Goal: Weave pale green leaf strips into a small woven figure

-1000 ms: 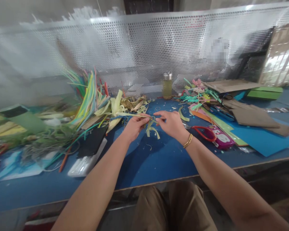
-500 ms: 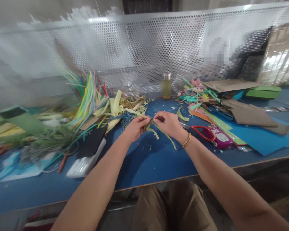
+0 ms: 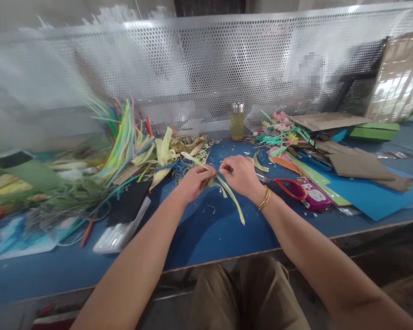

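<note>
Both of my hands meet over the middle of the blue table (image 3: 209, 238). My left hand (image 3: 193, 181) pinches one end of a pale yellow-green leaf strip (image 3: 234, 200), and my right hand (image 3: 242, 176), with a gold bracelet at the wrist, pinches the same strip close beside it. The strip's loose tail hangs down toward me from between the fingers. Another short piece curls under my left fingers.
A heap of coloured strips and dried leaves (image 3: 130, 142) lies at left, with a black pad (image 3: 129, 204) and a white case (image 3: 118, 233). Red-handled scissors (image 3: 289, 187) and a pink box (image 3: 311, 195) lie right, near brown paper (image 3: 357, 166). A small bottle (image 3: 237, 121) stands before the perforated screen.
My hands have drawn closer together on the strip. Its tail, curled short a second ago, now hangs long and straight toward me.
</note>
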`<state>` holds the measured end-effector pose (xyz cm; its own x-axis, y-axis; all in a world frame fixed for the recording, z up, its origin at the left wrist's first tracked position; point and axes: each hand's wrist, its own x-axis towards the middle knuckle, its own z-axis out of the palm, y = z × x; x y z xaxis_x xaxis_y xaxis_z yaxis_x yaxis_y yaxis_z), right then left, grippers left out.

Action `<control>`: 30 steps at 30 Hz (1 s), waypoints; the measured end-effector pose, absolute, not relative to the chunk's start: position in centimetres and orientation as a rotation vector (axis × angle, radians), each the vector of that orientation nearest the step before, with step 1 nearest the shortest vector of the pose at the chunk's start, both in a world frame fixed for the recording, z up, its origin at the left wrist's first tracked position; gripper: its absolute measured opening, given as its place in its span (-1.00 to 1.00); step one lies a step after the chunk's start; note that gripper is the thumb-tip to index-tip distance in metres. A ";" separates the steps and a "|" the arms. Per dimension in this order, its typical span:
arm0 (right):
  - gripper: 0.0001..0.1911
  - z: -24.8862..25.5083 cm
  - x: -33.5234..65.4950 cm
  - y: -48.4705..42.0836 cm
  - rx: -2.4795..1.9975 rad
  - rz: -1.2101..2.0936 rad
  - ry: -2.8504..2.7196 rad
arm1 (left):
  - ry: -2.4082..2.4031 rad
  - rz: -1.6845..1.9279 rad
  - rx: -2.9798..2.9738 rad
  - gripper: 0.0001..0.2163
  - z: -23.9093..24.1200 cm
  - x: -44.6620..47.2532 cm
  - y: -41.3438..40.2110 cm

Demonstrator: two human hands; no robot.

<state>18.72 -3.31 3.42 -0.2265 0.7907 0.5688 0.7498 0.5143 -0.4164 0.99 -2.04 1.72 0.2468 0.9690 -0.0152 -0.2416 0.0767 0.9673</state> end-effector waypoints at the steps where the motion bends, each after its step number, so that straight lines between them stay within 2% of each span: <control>1: -0.89 3.4 18.9 -3.2 -1.259 0.073 -1.991 | 0.863 1.101 1.097 -0.80 1.7 0.9 -2.1; 7: -0.78 3.7 19.3 -2.9 -1.185 0.189 -1.959 | 0.814 1.060 1.151 -0.77 1.6 0.9 -2.3; 12: -0.83 3.7 18.8 -3.1 -1.106 0.351 -1.970 | 0.836 1.014 1.136 -0.82 1.1 1.3 -2.4; 20: -0.86 3.7 18.6 -2.8 -0.945 0.753 -1.827 | 0.767 1.018 1.085 -0.81 1.1 2.0 -2.6; 30: -0.85 3.6 18.3 -2.6 -0.962 0.682 -1.828 | 0.806 0.982 1.087 -0.78 2.0 1.8 -3.0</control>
<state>18.33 -2.63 3.63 -0.2613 0.8408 0.4740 0.3247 0.5390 -0.7772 1.78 -3.03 2.02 0.3643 0.9294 -0.0592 -0.2397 0.1550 0.9584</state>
